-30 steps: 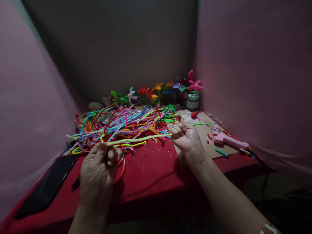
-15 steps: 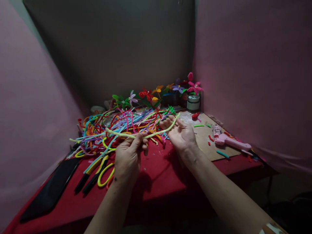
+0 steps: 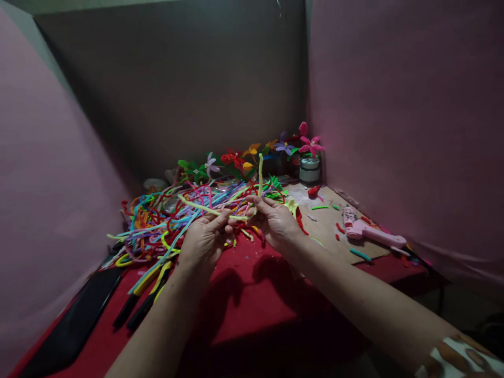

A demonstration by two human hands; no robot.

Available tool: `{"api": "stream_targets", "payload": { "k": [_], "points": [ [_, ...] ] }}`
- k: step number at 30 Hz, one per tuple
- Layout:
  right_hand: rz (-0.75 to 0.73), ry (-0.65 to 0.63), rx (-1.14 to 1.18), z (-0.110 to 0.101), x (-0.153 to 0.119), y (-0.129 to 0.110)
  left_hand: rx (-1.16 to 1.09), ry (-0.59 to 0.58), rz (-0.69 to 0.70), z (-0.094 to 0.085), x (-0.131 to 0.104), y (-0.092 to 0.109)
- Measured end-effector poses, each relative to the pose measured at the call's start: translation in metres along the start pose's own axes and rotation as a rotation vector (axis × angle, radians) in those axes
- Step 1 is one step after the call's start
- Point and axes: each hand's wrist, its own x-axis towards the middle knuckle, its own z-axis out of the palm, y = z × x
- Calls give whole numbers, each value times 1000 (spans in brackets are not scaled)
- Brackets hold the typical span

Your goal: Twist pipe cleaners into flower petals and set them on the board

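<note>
A pale yellow-green pipe cleaner (image 3: 260, 176) is held between both hands above the red cloth. My left hand (image 3: 205, 236) pinches it near the middle, and its left end sticks out over the heap of pipe cleaners. My right hand (image 3: 277, 220) is closed on it between thumb and fingers, a little to the right. From the right fingers the other end rises almost straight up, so the strip is bent. Behind the hands lies the heap of many-coloured pipe cleaners (image 3: 197, 202).
Yellow-and-black handled pliers (image 3: 147, 286) and a black flat object (image 3: 74, 325) lie at the left. Fuzzy flowers (image 3: 233, 157) stand behind. On the right, a pink glue gun (image 3: 372, 232) rests on a brown board (image 3: 328, 231) beside cut scraps and a jar (image 3: 310, 170).
My right hand has gone from open, palm up, to pinching the pipe cleaner. The strip's right end, sloping before, now points upward. The view has shifted slightly.
</note>
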Motion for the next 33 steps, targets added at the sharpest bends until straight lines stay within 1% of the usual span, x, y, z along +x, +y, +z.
{"api": "stream_targets", "payload": {
  "k": [1, 4, 6, 9, 13, 16, 19, 21, 22, 23, 26, 28, 30, 33],
  "points": [
    [-1, -10, -50, 0, 2, 1, 36, -7, 33, 1, 2, 2],
    [14, -36, -177, -3, 9, 8, 186, -23, 195, 4, 10, 5],
    [27, -66, -236, -7, 12, 13, 253, -45, 243, 5, 16, 2],
    [-1, -98, -333, -13, 17, 19, 225, -93, 172, 5, 23, -6],
    [-49, -54, -521, -18, 19, 22, 170, -69, 102, 3, 25, -17],
    [-60, -44, -661, -18, 17, 23, 186, -90, 72, 2, 24, -21],
    [-119, -74, -818, -17, 15, 24, 192, -117, 36, -1, 24, -24],
    [-134, -101, -861, -16, 14, 24, 178, -118, 20, -4, 26, -25],
    [-104, -112, -817, -16, 13, 23, 167, -111, 26, -5, 27, -26],
    [-42, -126, -728, -16, 13, 22, 148, -98, 39, -7, 28, -26],
    [241, -169, -350, -16, 12, 20, 65, -55, 69, -10, 29, -23],
    [376, -168, -174, -17, 11, 19, 11, -45, 58, -10, 29, -20],
    [429, -126, -73, -17, 9, 19, -19, -53, 44, -10, 28, -18],
    [441, -63, -2, -16, 8, 19, -25, -79, 45, -10, 26, -18]
  ]
}}
